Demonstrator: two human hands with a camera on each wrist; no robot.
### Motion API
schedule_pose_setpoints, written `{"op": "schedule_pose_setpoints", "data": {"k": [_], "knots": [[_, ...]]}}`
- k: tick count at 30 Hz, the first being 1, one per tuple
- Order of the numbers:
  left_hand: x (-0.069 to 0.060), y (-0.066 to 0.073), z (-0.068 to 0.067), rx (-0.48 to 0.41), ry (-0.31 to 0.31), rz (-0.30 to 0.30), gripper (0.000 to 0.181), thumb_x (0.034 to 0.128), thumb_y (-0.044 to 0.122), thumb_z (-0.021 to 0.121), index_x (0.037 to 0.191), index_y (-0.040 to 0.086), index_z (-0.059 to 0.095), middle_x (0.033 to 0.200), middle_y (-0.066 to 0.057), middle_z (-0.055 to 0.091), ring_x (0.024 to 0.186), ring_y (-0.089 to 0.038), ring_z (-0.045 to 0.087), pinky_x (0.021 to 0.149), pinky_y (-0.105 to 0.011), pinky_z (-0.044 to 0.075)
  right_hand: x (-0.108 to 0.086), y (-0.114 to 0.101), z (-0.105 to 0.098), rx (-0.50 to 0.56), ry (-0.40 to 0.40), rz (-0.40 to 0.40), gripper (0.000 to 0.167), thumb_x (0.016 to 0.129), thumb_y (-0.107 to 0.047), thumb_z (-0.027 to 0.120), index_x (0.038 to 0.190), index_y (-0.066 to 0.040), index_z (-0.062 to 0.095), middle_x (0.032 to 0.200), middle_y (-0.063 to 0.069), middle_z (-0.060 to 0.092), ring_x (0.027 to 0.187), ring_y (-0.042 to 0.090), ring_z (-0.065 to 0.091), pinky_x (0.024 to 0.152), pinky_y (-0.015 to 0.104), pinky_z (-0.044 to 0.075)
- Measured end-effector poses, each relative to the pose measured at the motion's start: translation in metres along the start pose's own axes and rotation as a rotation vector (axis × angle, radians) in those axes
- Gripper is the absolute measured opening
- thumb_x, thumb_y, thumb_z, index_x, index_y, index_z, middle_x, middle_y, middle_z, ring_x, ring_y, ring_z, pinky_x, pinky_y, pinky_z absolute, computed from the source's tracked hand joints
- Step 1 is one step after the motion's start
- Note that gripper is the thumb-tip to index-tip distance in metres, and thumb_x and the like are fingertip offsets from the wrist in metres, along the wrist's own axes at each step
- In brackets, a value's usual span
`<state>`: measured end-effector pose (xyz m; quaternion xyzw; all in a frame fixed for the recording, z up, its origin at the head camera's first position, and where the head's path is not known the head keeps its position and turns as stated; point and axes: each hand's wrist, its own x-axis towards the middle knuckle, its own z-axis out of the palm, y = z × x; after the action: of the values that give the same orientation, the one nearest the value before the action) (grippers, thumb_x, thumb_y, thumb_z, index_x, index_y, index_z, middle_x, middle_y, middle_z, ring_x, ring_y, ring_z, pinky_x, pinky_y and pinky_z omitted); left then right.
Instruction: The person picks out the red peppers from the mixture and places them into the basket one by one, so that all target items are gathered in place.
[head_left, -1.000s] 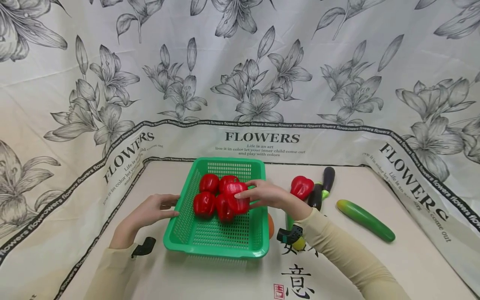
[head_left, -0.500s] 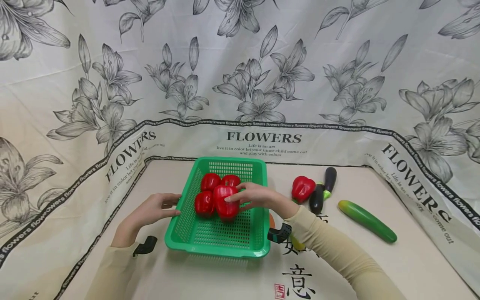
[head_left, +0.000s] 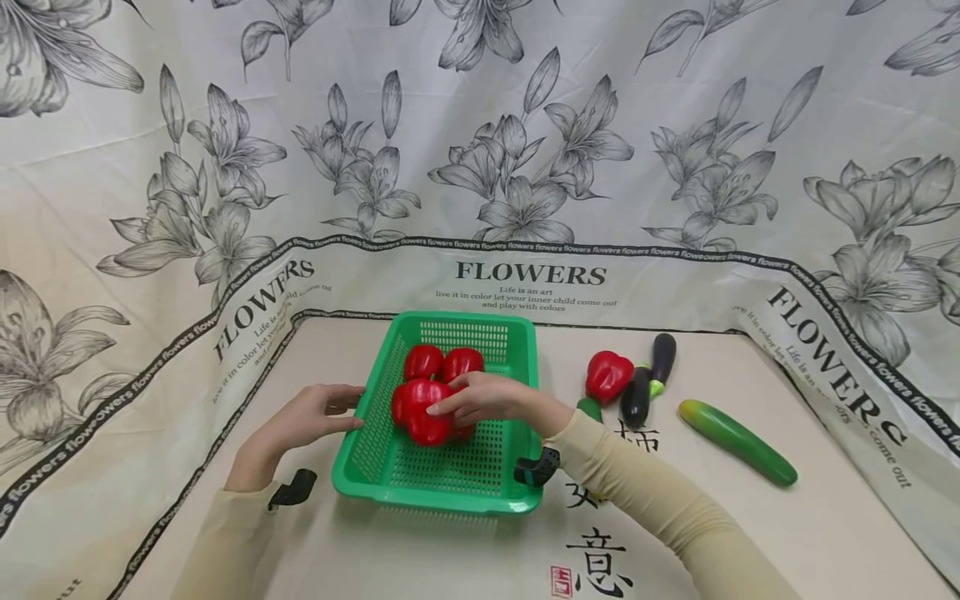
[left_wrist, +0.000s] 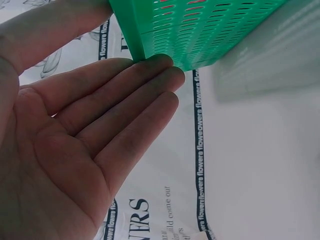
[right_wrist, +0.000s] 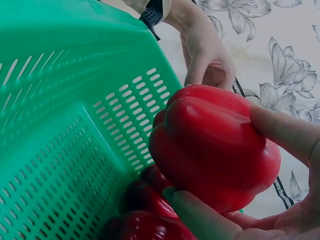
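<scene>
A red bell pepper (right_wrist: 215, 145) is pinched between the thumb and fingers of my right hand (head_left: 491, 398). It is held over the green plastic basket (head_left: 435, 505), in front of several other red bell peppers (head_left: 462, 363) inside. In the right wrist view my thumb lies on one side of the pepper and my fingers on the other. My left hand (head_left: 303, 417) is at the basket's left side, its fingertips touching the rim. The left wrist view shows those fingers (left_wrist: 125, 95) nearly straight against the basket's outside wall. The held pepper partly hides the ones behind it.
Right of the basket lie another red bell pepper (head_left: 608, 376), two eggplants (head_left: 636, 398) (head_left: 663, 358) and a green cucumber-like vegetable (head_left: 738, 442). A green item (head_left: 589, 408) is partly hidden by the right sleeve. A flower-printed cloth (head_left: 525, 200) walls the back and sides of the table.
My right hand has carried the red bell pepper leftward and slightly nearer across the basket, so it now covers other peppers. My left hand stays at the basket's left rim.
</scene>
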<state>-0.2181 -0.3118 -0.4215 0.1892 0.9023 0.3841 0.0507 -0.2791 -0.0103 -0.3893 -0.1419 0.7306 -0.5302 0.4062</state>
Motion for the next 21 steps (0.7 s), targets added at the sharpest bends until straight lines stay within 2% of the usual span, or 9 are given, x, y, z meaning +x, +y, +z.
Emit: {"op": "schedule_pose_setpoints", "data": {"k": [7,13,21], "knots": [[0.0,0.001,-0.001,-0.008,-0.003,-0.006,0.056,0.0866,0.023,0.069,0.132,-0.005,0.051,0.127,-0.019,0.06,0.117,-0.036,0.057,0.098,-0.049,0.048,0.007,0.002,0.008,0.007,-0.056,-0.006,0.057,0.087,-0.022,0.068,0.132,0.003,0.044,0.12,0.014,0.061,0.102,0.025,0.065,0.103,0.05,0.044],[0.0,0.002,0.0,-0.005,-0.004,-0.013,0.056,0.0867,0.023,0.069,0.132,-0.005,0.051,0.127,-0.019,0.06,0.116,-0.036,0.058,0.097,-0.048,0.049,0.014,0.005,0.013,0.06,-0.099,0.032,0.052,0.088,-0.02,0.066,0.13,0.004,0.046,0.118,0.014,0.062,0.101,0.025,0.065,0.106,0.051,0.04],[0.0,0.003,-0.001,0.001,-0.003,-0.012,0.056,0.0863,0.023,0.07,0.131,-0.005,0.052,0.125,-0.018,0.062,0.113,-0.035,0.059,0.096,-0.049,0.05,0.021,0.01,0.021,0.036,-0.159,0.062,0.038,0.09,-0.02,0.064,0.12,0.003,0.059,0.114,0.01,0.063,0.103,0.022,0.06,0.104,0.05,0.043]]}}
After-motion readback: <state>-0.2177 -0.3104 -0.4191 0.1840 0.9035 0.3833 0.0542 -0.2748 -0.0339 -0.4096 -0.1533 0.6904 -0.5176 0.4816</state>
